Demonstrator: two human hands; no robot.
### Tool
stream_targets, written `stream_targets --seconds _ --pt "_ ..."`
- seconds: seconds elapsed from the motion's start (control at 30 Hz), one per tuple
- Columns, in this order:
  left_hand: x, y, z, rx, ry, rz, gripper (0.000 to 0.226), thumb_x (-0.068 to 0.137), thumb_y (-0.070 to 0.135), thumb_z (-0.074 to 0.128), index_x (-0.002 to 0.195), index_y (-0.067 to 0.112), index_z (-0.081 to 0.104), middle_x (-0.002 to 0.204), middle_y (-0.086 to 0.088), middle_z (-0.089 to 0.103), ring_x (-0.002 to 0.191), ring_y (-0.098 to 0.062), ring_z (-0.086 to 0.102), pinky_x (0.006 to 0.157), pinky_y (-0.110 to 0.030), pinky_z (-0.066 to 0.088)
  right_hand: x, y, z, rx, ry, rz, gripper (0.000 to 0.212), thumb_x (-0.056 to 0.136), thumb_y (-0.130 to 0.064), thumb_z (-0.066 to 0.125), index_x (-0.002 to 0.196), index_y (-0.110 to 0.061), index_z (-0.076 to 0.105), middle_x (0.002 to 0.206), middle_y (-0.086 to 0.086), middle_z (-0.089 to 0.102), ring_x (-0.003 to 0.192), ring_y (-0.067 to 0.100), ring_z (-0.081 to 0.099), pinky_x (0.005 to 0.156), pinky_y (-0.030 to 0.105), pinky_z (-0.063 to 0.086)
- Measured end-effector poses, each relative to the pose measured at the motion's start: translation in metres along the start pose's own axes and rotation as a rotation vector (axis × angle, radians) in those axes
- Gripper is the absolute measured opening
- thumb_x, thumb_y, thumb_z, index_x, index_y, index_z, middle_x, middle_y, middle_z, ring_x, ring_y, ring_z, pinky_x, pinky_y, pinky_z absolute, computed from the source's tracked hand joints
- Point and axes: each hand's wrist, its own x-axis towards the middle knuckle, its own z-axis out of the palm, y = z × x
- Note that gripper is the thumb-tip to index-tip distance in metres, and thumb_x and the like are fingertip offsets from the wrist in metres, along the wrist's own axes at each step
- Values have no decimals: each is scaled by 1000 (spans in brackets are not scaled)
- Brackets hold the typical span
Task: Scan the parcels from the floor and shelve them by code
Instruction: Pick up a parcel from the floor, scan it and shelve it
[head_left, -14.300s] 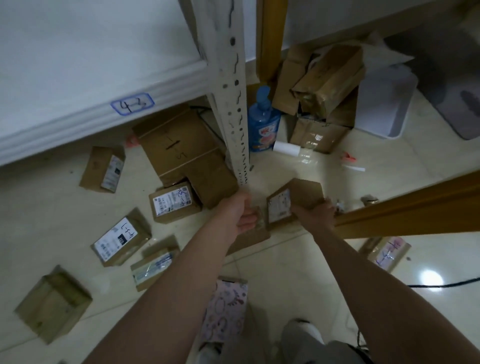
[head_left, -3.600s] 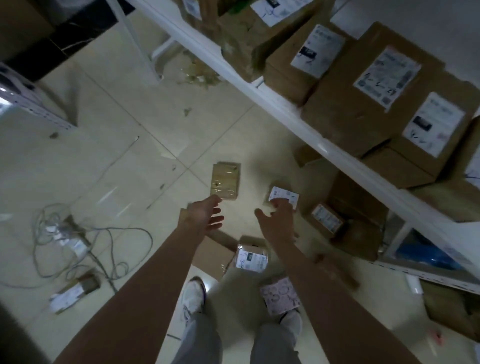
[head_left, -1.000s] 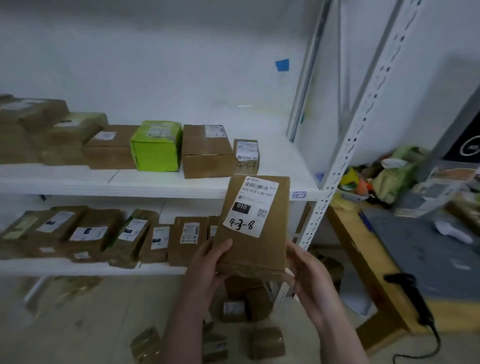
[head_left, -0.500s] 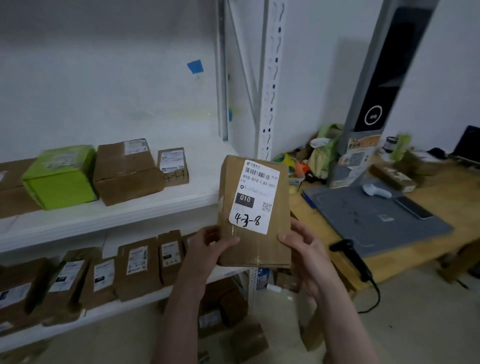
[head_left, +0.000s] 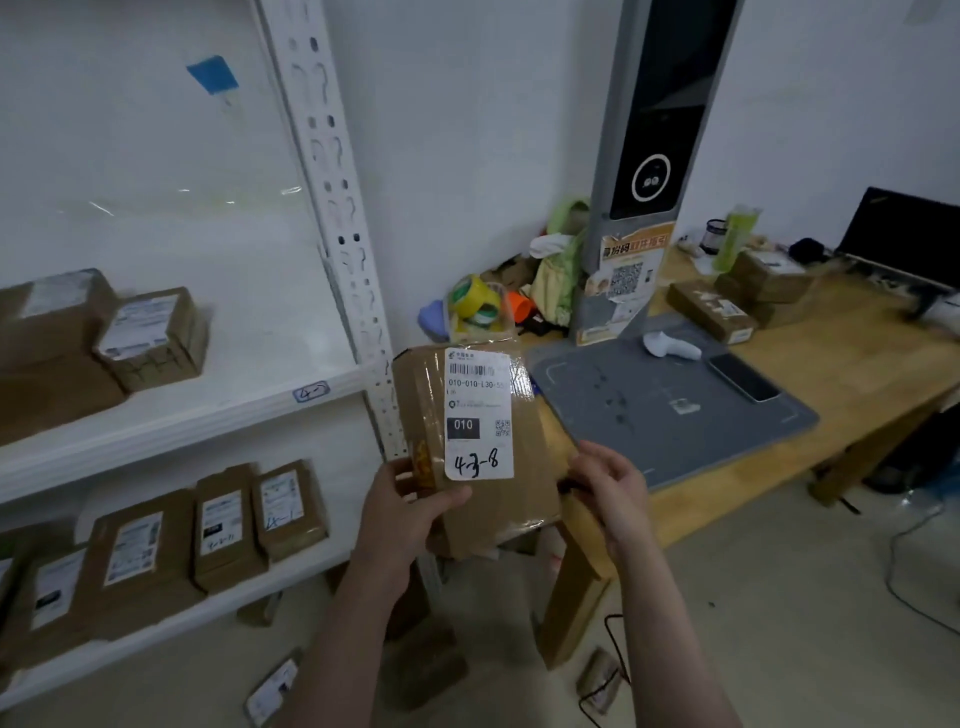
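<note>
Left hand (head_left: 402, 522) pinches the parcel (head_left: 480, 415) (marked 4-3-8) by the table's (head_left: 857, 364) edge; right hand (head_left: 613, 493) has curled fingers, grip unclear.

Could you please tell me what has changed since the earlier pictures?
The parcel marked 4-3-8 came off the floor and is now held up before the desk. The left hand still grips its lower left corner; the right hand has shifted to its right edge, by something dark, grip unclear. The shelved parcels are unchanged.
</note>
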Motion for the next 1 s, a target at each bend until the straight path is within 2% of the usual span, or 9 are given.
stream_targets --seconds 0.07,0.13,0.27,0.4,0.6,0.7,0.8,0.9,1.0 --pt "5 -3 15 7 33 -35 78 58 22 92 126 20 55 123 -2 64 116 -31 59 98 -59 51 33 20 -19 -126 200 58 27 84 -21 76 108 -15 67 104 4 69 100 22 65 94 43 54" --pt "9 -4 25 8 60 -55 80 51 26 93 123 20 56 121 -3 65 114 -31 61 96 -58 52 57 40 -34 -268 282 129 23 84 -18 75 102 -10 64 101 3 66 101 27 64 91 42 53" --pt "16 -7 34 36 108 -70 75 59 25 92 125 19 54 123 -4 64 115 -30 60 96 -52 53 85 76 -49 -523 183 182 32 85 -23 71 112 -12 60 101 9 65 95 29 62 82 40 54" --pt "19 -12 33 31 156 -68 80 53 31 91 124 20 56 121 -4 66 111 -28 64 92 -44 54 99 102 -51 -642 89 205 22 85 -27 67 96 -7 63 84 7 65 78 26 62 66 33 50" --pt "16 -17 33 32 200 -64 73 55 24 89 120 18 56 117 -3 67 108 -25 65 93 -42 52 110 99 -44 -635 24 194 5 90 -4 57 93 -7 54 83 9 55 85 30 57 70 36 45" --pt "19 -20 32 48 228 -67 73 55 24 91 119 18 57 115 -2 68 107 -24 66 91 -41 53 109 96 -41 -593 23 153 10 91 -5 54 100 -9 55 91 10 59 94 34 59 77 40 48" --pt "24 -24 33 69 251 -68 70 61 16 91 121 18 54 114 -1 68 107 -25 65 98 -48 52 108 89 -34 -514 36 141 33 90 -8 52 122 -11 58 106 13 65 98 33 62 82 46 53" --pt "28 -26 35 74 276 -57 66 67 5 89 119 19 51 110 -1 66 106 -26 65 99 -49 52 95 60 -21 -392 44 32 30 90 -11 57 118 -19 59 96 8 66 91 32 64 82 50 54" --pt "28 -25 39 57 279 -38 65 69 -2 86 116 19 47 108 -2 65 102 -24 64 89 -41 55 66 19 -9 -228 -17 -112 33 91 -11 63 121 -24 57 97 7 66 88 25 63 80 46 53"
